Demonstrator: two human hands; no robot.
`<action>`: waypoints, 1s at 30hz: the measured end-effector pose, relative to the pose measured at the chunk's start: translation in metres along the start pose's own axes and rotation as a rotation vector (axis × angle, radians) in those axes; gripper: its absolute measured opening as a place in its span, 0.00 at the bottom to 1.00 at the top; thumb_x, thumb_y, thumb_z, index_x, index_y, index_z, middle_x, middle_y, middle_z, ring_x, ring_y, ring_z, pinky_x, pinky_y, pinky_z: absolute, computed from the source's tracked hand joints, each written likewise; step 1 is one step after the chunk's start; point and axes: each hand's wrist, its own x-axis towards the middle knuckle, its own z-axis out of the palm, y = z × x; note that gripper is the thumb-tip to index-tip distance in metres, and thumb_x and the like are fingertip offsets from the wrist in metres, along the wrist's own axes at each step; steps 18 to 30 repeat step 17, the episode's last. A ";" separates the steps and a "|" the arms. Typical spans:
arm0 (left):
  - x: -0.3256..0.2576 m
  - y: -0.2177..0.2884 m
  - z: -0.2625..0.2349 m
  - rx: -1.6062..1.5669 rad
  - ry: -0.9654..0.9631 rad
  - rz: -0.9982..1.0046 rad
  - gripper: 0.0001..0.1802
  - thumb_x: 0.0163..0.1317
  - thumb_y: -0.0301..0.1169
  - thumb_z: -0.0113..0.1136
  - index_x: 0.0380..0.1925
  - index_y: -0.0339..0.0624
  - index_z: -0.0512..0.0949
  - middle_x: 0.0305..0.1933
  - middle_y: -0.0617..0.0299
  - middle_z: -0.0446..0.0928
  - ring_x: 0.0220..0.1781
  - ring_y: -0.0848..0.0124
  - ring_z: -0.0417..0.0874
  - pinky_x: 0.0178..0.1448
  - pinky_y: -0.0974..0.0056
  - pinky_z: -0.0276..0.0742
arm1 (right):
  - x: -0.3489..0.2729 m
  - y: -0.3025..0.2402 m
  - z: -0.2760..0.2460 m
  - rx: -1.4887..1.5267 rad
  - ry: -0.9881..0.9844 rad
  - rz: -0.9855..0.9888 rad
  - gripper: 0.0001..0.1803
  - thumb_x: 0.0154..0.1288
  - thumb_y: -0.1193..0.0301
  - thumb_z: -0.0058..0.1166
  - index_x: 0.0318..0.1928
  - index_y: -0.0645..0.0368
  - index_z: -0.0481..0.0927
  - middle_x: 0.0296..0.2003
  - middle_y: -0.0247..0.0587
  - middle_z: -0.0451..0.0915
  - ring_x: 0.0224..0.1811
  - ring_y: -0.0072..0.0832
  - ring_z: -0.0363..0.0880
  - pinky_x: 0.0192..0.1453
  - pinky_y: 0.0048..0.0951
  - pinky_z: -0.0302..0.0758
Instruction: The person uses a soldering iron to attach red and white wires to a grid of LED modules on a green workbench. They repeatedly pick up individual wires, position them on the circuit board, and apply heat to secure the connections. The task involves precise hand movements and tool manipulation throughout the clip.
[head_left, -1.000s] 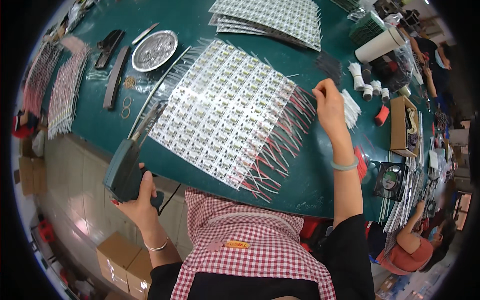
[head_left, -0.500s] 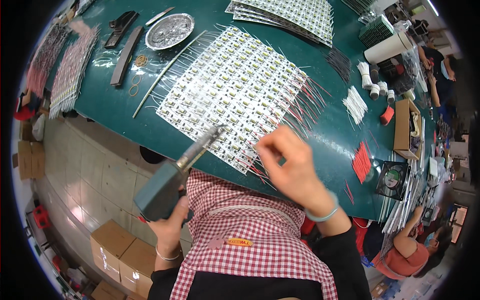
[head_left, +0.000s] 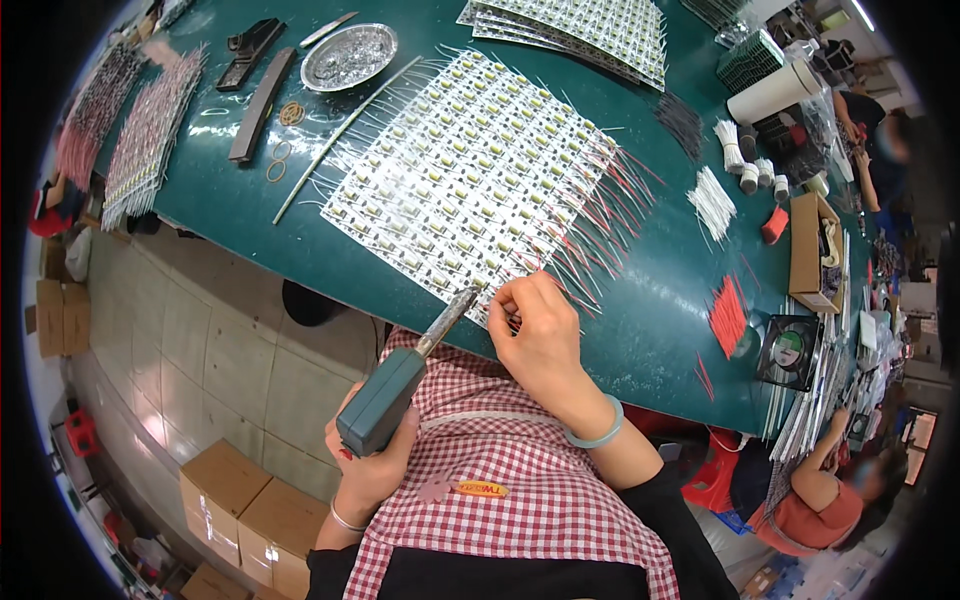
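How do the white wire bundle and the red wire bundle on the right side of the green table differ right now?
The white wire bundle is pale and lies farther up the green table, near small white spools. The red wire bundle lies nearer the table's near edge, beside a small black square fan, with a few loose red strands below it. Both are short cut wires lying loose, untouched by either hand.

A dark green worktable stands over a pale tiled floor with cardboard boxes.
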 end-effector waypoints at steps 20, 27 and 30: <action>0.006 -0.002 0.002 0.112 -0.066 0.080 0.13 0.52 0.17 0.69 0.39 0.29 0.81 0.38 0.55 0.81 0.35 0.67 0.82 0.39 0.67 0.77 | 0.001 -0.002 0.005 -0.046 0.025 0.035 0.07 0.54 0.81 0.63 0.30 0.59 0.76 0.27 0.42 0.74 0.29 0.40 0.78 0.31 0.40 0.74; 0.006 -0.002 0.002 0.112 -0.066 0.080 0.13 0.52 0.17 0.69 0.39 0.29 0.81 0.38 0.55 0.81 0.35 0.67 0.82 0.39 0.67 0.77 | 0.001 -0.002 0.005 -0.046 0.025 0.035 0.07 0.54 0.81 0.63 0.30 0.59 0.76 0.27 0.42 0.74 0.29 0.40 0.78 0.31 0.40 0.74; 0.006 -0.002 0.002 0.112 -0.066 0.080 0.13 0.52 0.17 0.69 0.39 0.29 0.81 0.38 0.55 0.81 0.35 0.67 0.82 0.39 0.67 0.77 | 0.001 -0.002 0.005 -0.046 0.025 0.035 0.07 0.54 0.81 0.63 0.30 0.59 0.76 0.27 0.42 0.74 0.29 0.40 0.78 0.31 0.40 0.74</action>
